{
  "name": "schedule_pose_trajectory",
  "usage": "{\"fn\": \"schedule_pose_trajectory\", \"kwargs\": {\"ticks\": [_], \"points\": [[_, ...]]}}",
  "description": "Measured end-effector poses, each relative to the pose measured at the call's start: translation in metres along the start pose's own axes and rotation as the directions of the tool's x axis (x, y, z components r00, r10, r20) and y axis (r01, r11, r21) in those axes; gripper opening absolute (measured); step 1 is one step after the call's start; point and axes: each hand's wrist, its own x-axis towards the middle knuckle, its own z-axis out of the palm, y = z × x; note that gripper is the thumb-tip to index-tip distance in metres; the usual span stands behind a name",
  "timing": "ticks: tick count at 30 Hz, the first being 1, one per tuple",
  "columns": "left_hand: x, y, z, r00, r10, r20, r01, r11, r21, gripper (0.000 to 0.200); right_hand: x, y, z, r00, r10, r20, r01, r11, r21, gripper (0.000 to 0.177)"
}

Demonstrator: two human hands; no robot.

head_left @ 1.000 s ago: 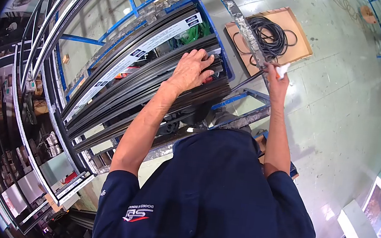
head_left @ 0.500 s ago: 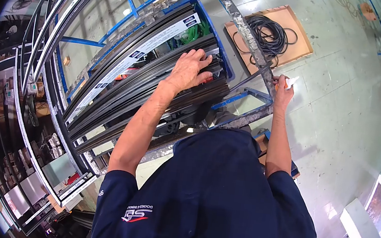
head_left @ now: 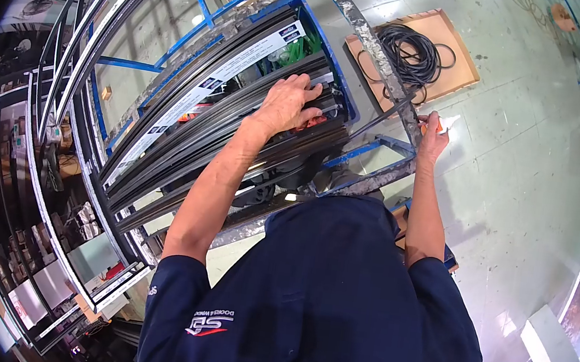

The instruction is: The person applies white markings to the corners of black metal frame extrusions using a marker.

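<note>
1. Grip, right hand [head_left: 432,142]: fingers closed round a small orange-and-white item [head_left: 443,128], at 2 o'clock, just outside the metal rack [head_left: 385,66].
2. Grip, left hand [head_left: 285,104]: fingers spread and curled over dark strips [head_left: 217,127], at 12 o'clock; cannot tell whether it clasps any. Red object [head_left: 313,121] beside the fingertips.
3. Surroundings: printed white strip [head_left: 247,57] among the dark ones, at 11 o'clock; carton [head_left: 464,68] with black coil [head_left: 409,62], at 1 o'clock.
4. Progress, as judged: strips already laid lengthwise in the rack, item already in hand; amount left, cannot tell.
5. Change since the first frame: right hand farther outward from the rack; left hand nearly unmoved, more red showing.
</note>
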Motion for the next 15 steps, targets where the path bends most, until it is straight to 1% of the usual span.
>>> {"fn": "schedule_pose_trajectory", "kwargs": {"ticks": [2, 8, 15], "points": [[0.0008, 0.0002, -0.0009, 1.000, -0.001, 0.003, 0.000, 1.000, 0.012, 0.052, 0.0011, 0.0008, -0.0001, 1.000, 0.020, -0.013, -0.020, 0.999, 0.026, 0.035], [0.0023, -0.0013, -0.0021, 1.000, 0.004, 0.009, -0.004, 1.000, 0.020, 0.053, 0.0030, 0.0070, -0.0028, 1.000, 0.010, -0.020, -0.010, 1.000, 0.002, 0.037], [0.0070, -0.0026, -0.0068, 0.999, 0.016, 0.049, -0.017, 1.000, 0.015, 0.056, -0.0026, -0.0022, -0.0008, 0.998, 0.044, -0.054, -0.045, 0.999, -0.018, 0.041]]}}
